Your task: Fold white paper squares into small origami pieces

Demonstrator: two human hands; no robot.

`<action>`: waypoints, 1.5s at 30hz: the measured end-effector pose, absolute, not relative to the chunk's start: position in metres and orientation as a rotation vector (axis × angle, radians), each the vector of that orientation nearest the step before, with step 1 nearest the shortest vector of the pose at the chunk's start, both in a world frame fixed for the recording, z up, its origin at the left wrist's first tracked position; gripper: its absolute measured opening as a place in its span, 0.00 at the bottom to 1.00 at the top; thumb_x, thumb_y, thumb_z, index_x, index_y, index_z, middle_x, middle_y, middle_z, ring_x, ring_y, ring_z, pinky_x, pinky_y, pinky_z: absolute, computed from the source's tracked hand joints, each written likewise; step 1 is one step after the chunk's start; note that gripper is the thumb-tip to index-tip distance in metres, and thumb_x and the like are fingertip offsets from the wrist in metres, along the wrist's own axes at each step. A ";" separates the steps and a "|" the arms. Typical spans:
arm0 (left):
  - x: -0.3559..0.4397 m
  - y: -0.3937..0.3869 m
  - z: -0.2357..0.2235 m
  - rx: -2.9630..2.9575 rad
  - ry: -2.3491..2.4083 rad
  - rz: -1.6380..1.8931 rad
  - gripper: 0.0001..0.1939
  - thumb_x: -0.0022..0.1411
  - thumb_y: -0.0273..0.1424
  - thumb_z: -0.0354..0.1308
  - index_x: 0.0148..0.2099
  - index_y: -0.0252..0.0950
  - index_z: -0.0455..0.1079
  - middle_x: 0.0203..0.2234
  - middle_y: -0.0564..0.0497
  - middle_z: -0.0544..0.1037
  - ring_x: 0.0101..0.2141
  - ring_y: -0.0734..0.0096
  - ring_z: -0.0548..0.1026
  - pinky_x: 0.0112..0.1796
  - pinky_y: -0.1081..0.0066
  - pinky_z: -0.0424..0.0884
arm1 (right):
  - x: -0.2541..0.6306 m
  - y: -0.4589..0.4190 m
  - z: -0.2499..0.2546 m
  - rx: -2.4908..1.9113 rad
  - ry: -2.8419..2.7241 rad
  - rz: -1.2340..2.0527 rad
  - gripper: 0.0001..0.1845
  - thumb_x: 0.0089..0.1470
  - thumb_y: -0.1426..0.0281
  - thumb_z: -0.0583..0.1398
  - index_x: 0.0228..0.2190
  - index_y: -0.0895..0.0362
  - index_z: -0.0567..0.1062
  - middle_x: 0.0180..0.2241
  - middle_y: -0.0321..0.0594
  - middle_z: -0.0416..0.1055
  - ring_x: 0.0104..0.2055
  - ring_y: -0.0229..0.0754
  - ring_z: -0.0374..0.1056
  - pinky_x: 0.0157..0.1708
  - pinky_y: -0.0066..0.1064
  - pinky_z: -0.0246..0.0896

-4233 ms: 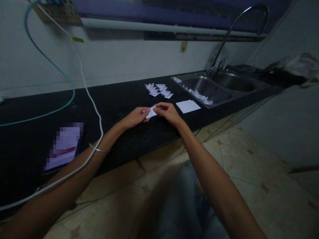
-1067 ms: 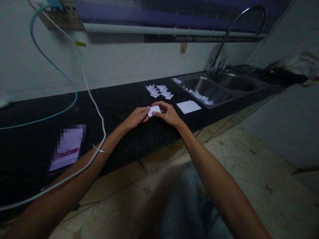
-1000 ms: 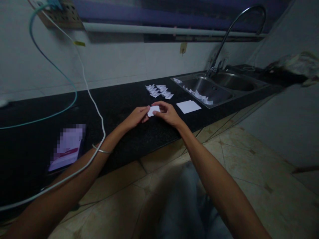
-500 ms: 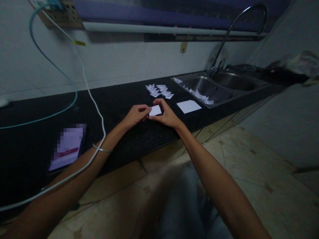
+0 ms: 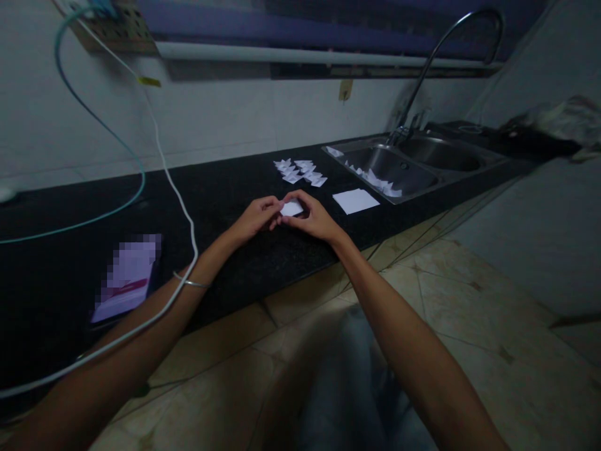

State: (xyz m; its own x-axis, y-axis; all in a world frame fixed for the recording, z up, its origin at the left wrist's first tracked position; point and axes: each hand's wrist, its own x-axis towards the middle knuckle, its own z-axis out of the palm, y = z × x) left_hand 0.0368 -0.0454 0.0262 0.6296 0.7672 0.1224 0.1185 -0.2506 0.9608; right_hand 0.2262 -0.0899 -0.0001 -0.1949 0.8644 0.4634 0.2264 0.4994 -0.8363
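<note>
A small piece of white paper is held just above the black counter between both hands. My left hand pinches its left edge, thumb and fingers closed. From the other side my right hand curves around it, thumb below and fingers along the top edge. Right of the hands lies a flat stack of white paper sheets. Beyond them, two rows of folded white paper pieces rest on the counter. More folded paper pieces line the front rim of the sink.
A two-basin steel sink with a tall curved faucet is at the right. On the left, a phone lies on the black counter. A white cable hangs across my left forearm; a teal cable runs behind it.
The fingers of my right hand have come down over the paper's top edge, closer to my left thumb, covering more of it. The other things have stayed put.
</note>
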 end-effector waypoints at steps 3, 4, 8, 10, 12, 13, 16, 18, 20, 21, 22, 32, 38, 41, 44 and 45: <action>0.037 -0.042 0.025 1.723 0.696 0.711 0.16 0.66 0.42 0.55 0.34 0.34 0.68 0.20 0.53 0.72 0.17 0.81 0.66 0.16 0.79 0.55 | 0.228 -0.087 -0.003 -0.916 -1.683 0.795 0.25 0.48 0.57 0.69 0.45 0.52 0.71 0.47 0.41 0.70 0.47 0.45 0.67 0.42 0.35 0.68; 0.036 -0.041 0.025 1.720 0.685 0.709 0.16 0.66 0.42 0.54 0.34 0.33 0.68 0.20 0.52 0.72 0.17 0.80 0.66 0.15 0.79 0.55 | 0.228 -0.086 -0.004 -0.908 -1.676 0.798 0.25 0.48 0.57 0.70 0.45 0.52 0.71 0.47 0.40 0.70 0.47 0.45 0.67 0.42 0.35 0.68; 0.035 -0.038 0.024 1.702 0.674 0.691 0.16 0.64 0.42 0.56 0.35 0.33 0.68 0.21 0.52 0.74 0.18 0.80 0.68 0.16 0.80 0.56 | 0.229 -0.086 -0.004 -0.887 -1.676 0.777 0.20 0.49 0.59 0.69 0.41 0.53 0.74 0.47 0.41 0.71 0.48 0.45 0.69 0.48 0.38 0.66; 0.035 -0.037 0.023 1.704 0.669 0.679 0.15 0.63 0.41 0.56 0.35 0.33 0.68 0.21 0.52 0.74 0.18 0.80 0.68 0.16 0.81 0.56 | 0.229 -0.087 -0.003 -0.895 -1.688 0.749 0.16 0.50 0.60 0.69 0.38 0.53 0.75 0.50 0.42 0.72 0.51 0.45 0.69 0.53 0.40 0.64; 0.034 -0.037 0.023 1.717 0.656 0.669 0.14 0.63 0.41 0.56 0.35 0.33 0.68 0.21 0.53 0.73 0.18 0.81 0.67 0.16 0.81 0.56 | 0.229 -0.088 -0.002 -0.904 -1.702 0.726 0.12 0.52 0.59 0.67 0.35 0.53 0.76 0.51 0.43 0.72 0.54 0.46 0.68 0.57 0.42 0.60; 0.034 -0.037 0.023 1.725 0.648 0.666 0.14 0.63 0.41 0.56 0.35 0.33 0.68 0.21 0.53 0.73 0.18 0.81 0.67 0.16 0.81 0.56 | 0.229 -0.088 -0.001 -0.901 -1.708 0.717 0.11 0.54 0.59 0.66 0.34 0.53 0.77 0.51 0.42 0.72 0.55 0.46 0.68 0.58 0.43 0.59; 0.033 -0.038 0.023 1.739 0.625 0.673 0.14 0.64 0.41 0.57 0.35 0.34 0.68 0.23 0.53 0.73 0.18 0.82 0.67 0.17 0.81 0.56 | 0.230 -0.087 -0.001 -0.863 -1.712 0.687 0.11 0.58 0.58 0.64 0.33 0.53 0.77 0.48 0.42 0.74 0.57 0.47 0.67 0.60 0.46 0.57; 0.033 -0.039 0.023 1.742 0.622 0.677 0.14 0.64 0.41 0.56 0.35 0.34 0.67 0.24 0.53 0.73 0.19 0.81 0.67 0.17 0.81 0.56 | 0.231 -0.085 -0.002 -0.863 -1.700 0.660 0.13 0.58 0.56 0.63 0.33 0.53 0.77 0.47 0.42 0.75 0.57 0.47 0.66 0.60 0.46 0.56; 0.033 -0.038 0.023 1.752 0.613 0.670 0.15 0.64 0.42 0.57 0.35 0.35 0.67 0.25 0.52 0.74 0.19 0.81 0.68 0.17 0.80 0.56 | 0.232 -0.083 -0.004 -0.896 -1.673 0.637 0.15 0.58 0.55 0.63 0.32 0.53 0.76 0.47 0.42 0.74 0.56 0.47 0.67 0.61 0.46 0.57; 0.032 -0.038 0.022 1.761 0.606 0.664 0.15 0.64 0.42 0.57 0.35 0.35 0.67 0.25 0.52 0.74 0.19 0.81 0.68 0.17 0.80 0.56 | 0.233 -0.082 -0.006 -0.911 -1.658 0.629 0.16 0.58 0.54 0.63 0.32 0.53 0.76 0.47 0.43 0.74 0.55 0.46 0.67 0.60 0.45 0.57; 0.032 -0.037 0.022 1.770 0.596 0.656 0.15 0.64 0.42 0.57 0.35 0.35 0.67 0.25 0.52 0.74 0.20 0.81 0.68 0.18 0.80 0.56 | 0.233 -0.081 -0.007 -0.920 -1.644 0.624 0.16 0.58 0.53 0.62 0.33 0.54 0.76 0.47 0.43 0.74 0.54 0.46 0.68 0.60 0.45 0.58; 0.033 -0.041 0.023 1.904 0.528 0.632 0.18 0.66 0.45 0.57 0.33 0.34 0.67 0.22 0.53 0.73 0.20 0.80 0.67 0.22 0.78 0.60 | 0.233 -0.082 -0.003 -0.941 -1.620 0.533 0.17 0.57 0.53 0.63 0.31 0.54 0.76 0.47 0.45 0.74 0.53 0.47 0.68 0.59 0.46 0.59; 0.035 -0.041 0.022 1.924 0.502 0.613 0.23 0.65 0.51 0.56 0.33 0.34 0.66 0.20 0.53 0.72 0.19 0.79 0.66 0.23 0.77 0.62 | 0.232 -0.083 -0.003 -0.918 -1.585 0.620 0.19 0.56 0.51 0.63 0.32 0.55 0.77 0.48 0.47 0.74 0.53 0.48 0.69 0.57 0.45 0.61; 0.034 -0.042 0.022 1.885 0.537 0.624 0.25 0.66 0.53 0.54 0.32 0.34 0.67 0.21 0.52 0.73 0.19 0.79 0.67 0.22 0.77 0.61 | 0.232 -0.083 -0.003 -0.922 -1.569 0.659 0.19 0.56 0.50 0.63 0.33 0.54 0.77 0.49 0.46 0.74 0.52 0.47 0.69 0.57 0.45 0.62; 0.034 -0.042 0.022 1.909 0.541 0.621 0.26 0.67 0.53 0.54 0.30 0.34 0.67 0.21 0.51 0.74 0.20 0.79 0.67 0.24 0.77 0.63 | 0.231 -0.083 -0.003 -0.930 -1.572 0.659 0.19 0.56 0.50 0.64 0.33 0.54 0.77 0.49 0.44 0.75 0.53 0.46 0.69 0.57 0.46 0.62; 0.034 -0.042 0.021 1.920 0.541 0.622 0.26 0.67 0.52 0.54 0.30 0.34 0.67 0.20 0.51 0.73 0.20 0.79 0.67 0.24 0.76 0.64 | 0.231 -0.083 -0.003 -0.928 -1.575 0.655 0.19 0.56 0.50 0.64 0.33 0.54 0.77 0.49 0.44 0.75 0.53 0.46 0.69 0.58 0.46 0.62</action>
State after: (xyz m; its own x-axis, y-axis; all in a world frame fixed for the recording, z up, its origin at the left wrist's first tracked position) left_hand 0.0344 -0.0420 0.0210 0.7670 0.6147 0.1841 0.0975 -0.3953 0.9134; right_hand 0.2314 -0.0832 -0.0032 -0.0514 0.8426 0.5362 0.2138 0.5337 -0.8182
